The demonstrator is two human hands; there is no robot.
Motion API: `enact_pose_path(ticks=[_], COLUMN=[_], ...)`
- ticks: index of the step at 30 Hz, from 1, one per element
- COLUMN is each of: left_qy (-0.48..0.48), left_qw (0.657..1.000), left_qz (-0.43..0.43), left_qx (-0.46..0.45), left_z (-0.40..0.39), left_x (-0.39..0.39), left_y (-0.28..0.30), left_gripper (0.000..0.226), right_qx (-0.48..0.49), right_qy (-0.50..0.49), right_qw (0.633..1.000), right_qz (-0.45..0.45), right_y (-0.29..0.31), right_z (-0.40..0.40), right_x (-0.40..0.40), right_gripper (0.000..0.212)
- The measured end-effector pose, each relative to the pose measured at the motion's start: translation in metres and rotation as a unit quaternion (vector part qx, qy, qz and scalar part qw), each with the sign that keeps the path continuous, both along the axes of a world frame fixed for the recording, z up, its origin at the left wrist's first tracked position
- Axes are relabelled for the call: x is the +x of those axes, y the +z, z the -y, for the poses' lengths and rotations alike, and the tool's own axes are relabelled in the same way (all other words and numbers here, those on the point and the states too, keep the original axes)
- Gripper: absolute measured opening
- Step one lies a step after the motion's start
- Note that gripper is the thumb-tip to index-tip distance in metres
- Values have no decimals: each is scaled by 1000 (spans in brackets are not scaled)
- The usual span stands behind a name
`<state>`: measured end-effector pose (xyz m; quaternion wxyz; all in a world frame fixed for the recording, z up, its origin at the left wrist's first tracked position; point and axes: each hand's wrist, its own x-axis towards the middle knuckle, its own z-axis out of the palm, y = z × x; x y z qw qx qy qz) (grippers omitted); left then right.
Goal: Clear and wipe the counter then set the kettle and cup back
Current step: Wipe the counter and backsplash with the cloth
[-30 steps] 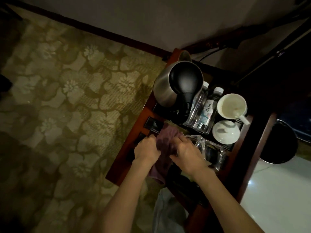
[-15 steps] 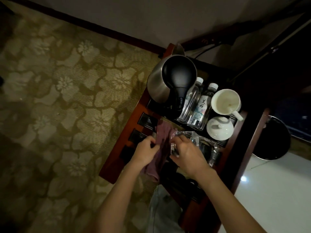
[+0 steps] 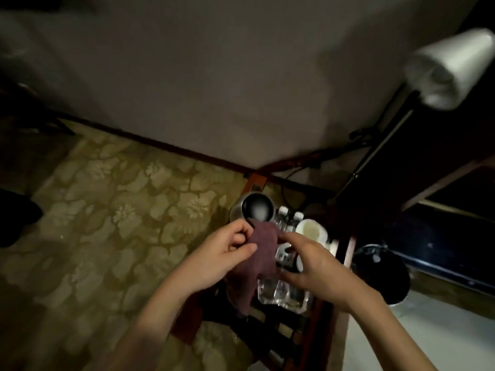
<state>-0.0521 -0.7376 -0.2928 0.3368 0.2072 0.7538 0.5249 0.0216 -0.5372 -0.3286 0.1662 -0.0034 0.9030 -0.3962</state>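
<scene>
Left hand [image 3: 225, 253] pinches cloth [image 3: 257, 258]; right hand [image 3: 316, 266] open, hiding tray; kettle [image 3: 254, 210], bottles [image 3: 288, 218] behind

Purple cloth [image 3: 263, 253], black-lidded steel kettle [image 3: 257, 210], olive floral carpet [image 3: 120, 210], white cup [image 3: 312, 228]

A single wide-angle head-worn view looks steeply down and forward from above the person's forearms, close over the hands at lower centre. It faces a room corner: wall [image 3: 214, 76] fills the upper frame, patterned carpet [image 3: 107, 223] the left, the wooden counter [image 3: 316, 330] lower centre-right, and a lamp shade [image 3: 450, 68] upper right. Edges bend with lens distortion.
</scene>
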Motion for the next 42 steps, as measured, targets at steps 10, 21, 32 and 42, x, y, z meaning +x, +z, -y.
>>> enact_pose_path(ticks=[10,21,32,42], left_qy=[-104,-156,-84,-103], left_qw=[973,943,976,975], left_qz=[-205,-273,-109,-121], left_qx=[28,106,172,153], left_z=[-103,-272,-463,-592], left_x=[-19,46,148,180], left_y=[198,292,301,315], left_gripper=[16,13,11,7], right_qx=[108,163,211,171], right_qy=[-55,-207,-228,-258], right_qw=[988,953,929,925], right_qz=[-95,-150,-199,-219], right_y=[211,303,344,366], right_z=[-86,-225,-429,-555], right_x=[23,126,252,299], right_gripper=[49,12,14,17])
